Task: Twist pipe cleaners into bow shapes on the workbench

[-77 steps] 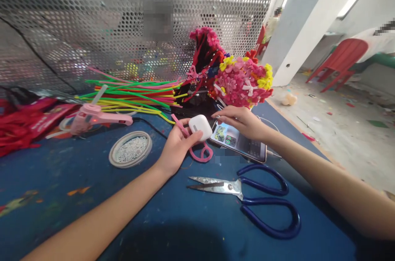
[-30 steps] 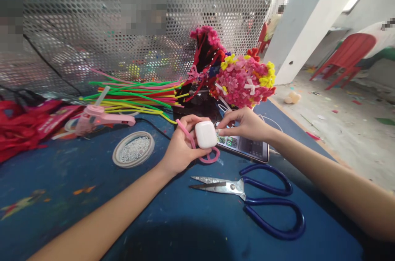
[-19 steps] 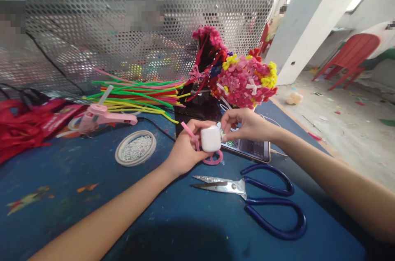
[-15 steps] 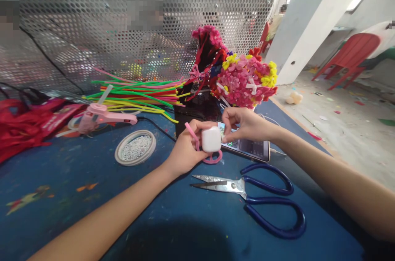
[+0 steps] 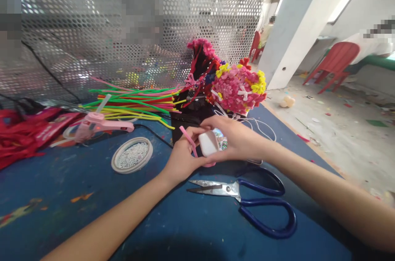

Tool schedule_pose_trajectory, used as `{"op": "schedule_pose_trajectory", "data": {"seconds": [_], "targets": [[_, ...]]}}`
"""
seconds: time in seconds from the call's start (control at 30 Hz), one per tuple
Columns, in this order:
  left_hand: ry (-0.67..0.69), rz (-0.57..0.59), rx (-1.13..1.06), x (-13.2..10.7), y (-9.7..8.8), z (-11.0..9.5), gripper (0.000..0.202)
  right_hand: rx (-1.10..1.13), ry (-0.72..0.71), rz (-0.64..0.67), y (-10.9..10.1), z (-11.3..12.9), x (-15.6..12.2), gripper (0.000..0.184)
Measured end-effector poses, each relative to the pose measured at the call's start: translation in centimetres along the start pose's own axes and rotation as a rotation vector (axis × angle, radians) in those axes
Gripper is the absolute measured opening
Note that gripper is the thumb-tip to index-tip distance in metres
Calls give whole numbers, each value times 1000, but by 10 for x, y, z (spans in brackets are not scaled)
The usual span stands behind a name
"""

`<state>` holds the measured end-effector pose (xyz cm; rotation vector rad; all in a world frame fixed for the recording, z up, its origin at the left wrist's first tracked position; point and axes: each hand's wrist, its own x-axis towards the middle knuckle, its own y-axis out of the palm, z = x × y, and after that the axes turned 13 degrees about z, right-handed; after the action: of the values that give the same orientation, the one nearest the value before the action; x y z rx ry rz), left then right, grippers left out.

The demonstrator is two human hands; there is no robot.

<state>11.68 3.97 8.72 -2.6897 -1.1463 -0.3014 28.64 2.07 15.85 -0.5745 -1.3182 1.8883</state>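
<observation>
Entry, head camera. I logged both of the wearer's hands meeting over the blue table (image 5: 77, 195), just in front of the black base of the pipe-cleaner flower bouquet (image 5: 237, 88).

- Left hand (image 5: 182, 158): closed from below and the left around a white earbud case (image 5: 208, 143), with a pink pipe cleaner (image 5: 187, 137) pinched against the same fingers.
- Right hand (image 5: 239, 139): curled over the case's top and right side, fingers narrow and touching it. I could not tell whether the lid was raised.
- The case sat above the table, between the 2 hands. A sliver of phone screen (image 5: 222, 143) showed beside it.
- Blue-handled scissors (image 5: 247, 199) lay flat just nearer the camera, blades shut.
- To the left: 1 round lid of small beads (image 5: 132, 154), a pink glue gun (image 5: 98, 123) and a bundle of coloured pipe cleaners (image 5: 135, 102).
- A perforated metal screen (image 5: 92, 26) stood behind.
</observation>
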Motion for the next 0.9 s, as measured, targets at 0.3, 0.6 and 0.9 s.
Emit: {"op": "schedule_pose_trajectory", "data": {"seconds": [0.3,0.6,0.9], "targets": [[-97,-55,384,-5,2,-5,46,-97,69,109,11,8,-1,69],[-133,-2,471,-6,5,-8,48,-120,474,130,-47,-79,-26,20],[-116,5,499,-6,5,-10,45,-209,383,-27,-34,-105,-27,25]]}}
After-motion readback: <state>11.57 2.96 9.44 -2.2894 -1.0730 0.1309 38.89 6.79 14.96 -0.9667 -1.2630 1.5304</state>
